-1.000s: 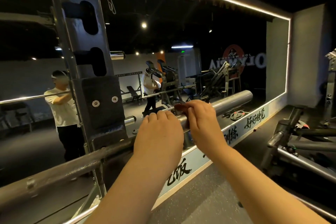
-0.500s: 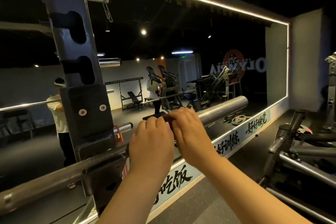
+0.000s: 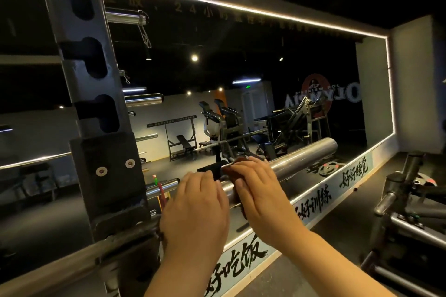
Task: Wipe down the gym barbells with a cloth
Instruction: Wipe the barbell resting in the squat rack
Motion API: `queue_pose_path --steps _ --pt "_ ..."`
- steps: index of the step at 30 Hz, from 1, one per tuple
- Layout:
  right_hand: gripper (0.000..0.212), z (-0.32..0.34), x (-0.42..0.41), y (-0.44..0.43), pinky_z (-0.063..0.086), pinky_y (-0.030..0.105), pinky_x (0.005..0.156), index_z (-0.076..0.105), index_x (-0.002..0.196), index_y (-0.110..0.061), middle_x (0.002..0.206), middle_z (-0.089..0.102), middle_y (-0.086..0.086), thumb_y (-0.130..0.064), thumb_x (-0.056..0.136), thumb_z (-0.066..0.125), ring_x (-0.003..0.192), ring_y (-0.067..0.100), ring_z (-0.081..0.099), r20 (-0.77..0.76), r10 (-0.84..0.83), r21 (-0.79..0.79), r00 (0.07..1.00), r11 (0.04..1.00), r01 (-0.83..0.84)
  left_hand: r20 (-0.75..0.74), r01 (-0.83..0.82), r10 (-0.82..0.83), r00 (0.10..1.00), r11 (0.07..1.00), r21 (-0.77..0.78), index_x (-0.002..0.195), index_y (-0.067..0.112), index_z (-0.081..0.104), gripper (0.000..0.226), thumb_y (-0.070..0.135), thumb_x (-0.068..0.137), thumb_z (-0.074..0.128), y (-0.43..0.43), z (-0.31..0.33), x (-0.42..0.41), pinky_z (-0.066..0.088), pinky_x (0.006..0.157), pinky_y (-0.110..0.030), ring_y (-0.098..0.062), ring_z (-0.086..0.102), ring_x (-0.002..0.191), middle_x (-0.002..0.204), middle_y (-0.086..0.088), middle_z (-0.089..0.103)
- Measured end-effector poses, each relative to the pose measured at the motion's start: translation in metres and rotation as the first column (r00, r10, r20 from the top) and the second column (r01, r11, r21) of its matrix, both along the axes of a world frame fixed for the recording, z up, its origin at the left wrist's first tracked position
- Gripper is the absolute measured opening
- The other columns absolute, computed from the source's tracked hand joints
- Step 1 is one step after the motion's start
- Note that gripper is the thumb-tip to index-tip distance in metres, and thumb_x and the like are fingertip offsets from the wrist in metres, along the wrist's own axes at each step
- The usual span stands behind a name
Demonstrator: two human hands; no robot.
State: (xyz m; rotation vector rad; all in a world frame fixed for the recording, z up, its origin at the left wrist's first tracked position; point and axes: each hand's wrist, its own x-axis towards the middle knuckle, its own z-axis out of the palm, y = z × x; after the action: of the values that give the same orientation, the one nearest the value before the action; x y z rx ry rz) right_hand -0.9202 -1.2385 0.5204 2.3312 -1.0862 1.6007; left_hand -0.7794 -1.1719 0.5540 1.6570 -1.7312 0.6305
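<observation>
1. Where the barbell rests in the rack, the left hand is laid over it, fingers relaxed.
2. A dark cloth is gripped against the bar by the right hand.
3. Beyond the hands, "好好吃饭", "好好训练" and "好好睡觉" are painted on a pale band under the mirror.
4. Farthest, "OLYMPIA" lettering is seen reversed in the reflection.

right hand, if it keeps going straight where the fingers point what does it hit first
The right hand is on the cloth over the barbell; pushed on past them, it would probably meet the mirror behind, though the depth there is unclear.
</observation>
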Motion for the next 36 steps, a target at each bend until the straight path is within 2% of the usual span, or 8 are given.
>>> queue_pose_path --steps 3,6,12,17,24,26,30,36 --pt "0.045 0.006 -0.019 -0.014 0.021 0.04 0.125 0.056 0.135 -0.029 0.13 0.057 -0.017 -0.046 0.107 0.025 0.128 0.0 0.045 -0.102 -0.069 0.007 0.992 0.998 0.07 0.033 -0.001 0.002 0.999 1.0 -0.023 0.126 0.014 0.067 0.057 0.041 0.108 0.02 -0.008 -0.006 0.004 0.06 0.089 -0.042 -0.024 0.062 0.123 0.124 -0.006 0.069" --pt "0.034 0.013 -0.023 -0.026 0.034 0.048 0.113 0.061 0.118 -0.028 0.112 0.057 -0.016 -0.038 0.107 0.031 0.109 0.003 0.046 0.097 -0.131 0.075 0.987 0.989 0.124 0.041 0.013 -0.011 0.999 0.999 -0.033 0.128 0.016 0.067 0.057 0.045 0.106 0.022 -0.01 -0.007 0.004 0.057 0.094 -0.041 -0.022 0.061 0.124 0.127 -0.004 0.068" --pt "0.04 0.005 -0.004 0.002 0.024 0.025 0.119 0.056 0.137 -0.025 0.135 0.054 -0.013 -0.04 0.108 0.032 0.134 0.003 0.039 -0.077 0.046 -0.014 0.996 0.999 -0.047 0.041 0.017 -0.013 0.999 0.996 -0.089 0.125 0.015 0.068 0.05 0.04 0.104 0.031 -0.006 -0.007 0.002 0.057 0.092 -0.039 -0.022 0.064 0.119 0.123 -0.005 0.07" --pt "0.028 0.014 -0.033 -0.031 0.034 0.053 0.114 0.061 0.119 -0.026 0.113 0.056 -0.016 -0.033 0.109 0.036 0.106 -0.002 0.043 0.063 -0.121 0.064 0.991 0.991 0.117 0.029 0.043 -0.04 0.999 0.994 -0.098 0.127 0.016 0.068 0.041 0.035 0.102 0.043 -0.008 -0.008 0.002 0.055 0.098 -0.041 -0.021 0.061 0.123 0.125 -0.003 0.069" --pt "0.04 0.009 -0.008 -0.003 0.031 0.026 0.111 0.058 0.132 -0.022 0.126 0.058 -0.01 -0.04 0.108 0.033 0.122 0.005 0.044 -0.098 0.021 -0.041 0.995 0.999 -0.026 0.076 0.006 0.009 0.997 0.982 -0.19 0.124 0.012 0.069 0.049 0.037 0.102 0.035 -0.012 -0.013 0.002 0.052 0.098 -0.044 -0.027 0.063 0.122 0.123 -0.008 0.071" --pt "0.043 0.012 -0.024 -0.014 0.036 0.029 0.108 0.057 0.133 -0.024 0.125 0.059 -0.01 -0.045 0.108 0.029 0.116 0.004 0.047 -0.155 -0.036 -0.032 0.987 0.999 0.031 0.088 0.021 -0.003 0.996 0.979 -0.205 0.124 0.012 0.07 0.046 0.036 0.101 0.037 -0.012 -0.013 0.003 0.051 0.098 -0.043 -0.027 0.064 0.121 0.123 -0.008 0.071" --pt "0.033 0.015 -0.045 -0.041 0.04 0.046 0.105 0.06 0.113 -0.027 0.106 0.057 -0.014 -0.038 0.108 0.03 0.099 0.006 0.048 0.041 -0.181 0.062 0.983 0.982 0.179 0.097 0.046 -0.027 0.995 0.979 -0.198 0.121 0.013 0.072 0.038 0.031 0.099 0.047 -0.013 -0.012 0.004 0.05 0.1 -0.043 -0.026 0.064 0.121 0.121 -0.007 0.072" --pt "0.039 0.01 -0.03 -0.023 0.022 0.029 0.118 0.058 0.132 -0.025 0.129 0.059 -0.011 -0.041 0.108 0.032 0.126 0.005 0.044 -0.111 -0.041 0.028 0.993 0.999 0.045 0.087 0.032 -0.018 0.996 0.985 -0.171 0.113 0.014 0.073 0.031 0.029 0.098 0.049 -0.012 -0.009 0.001 0.053 0.094 -0.041 -0.024 0.067 0.111 0.111 -0.005 0.073"
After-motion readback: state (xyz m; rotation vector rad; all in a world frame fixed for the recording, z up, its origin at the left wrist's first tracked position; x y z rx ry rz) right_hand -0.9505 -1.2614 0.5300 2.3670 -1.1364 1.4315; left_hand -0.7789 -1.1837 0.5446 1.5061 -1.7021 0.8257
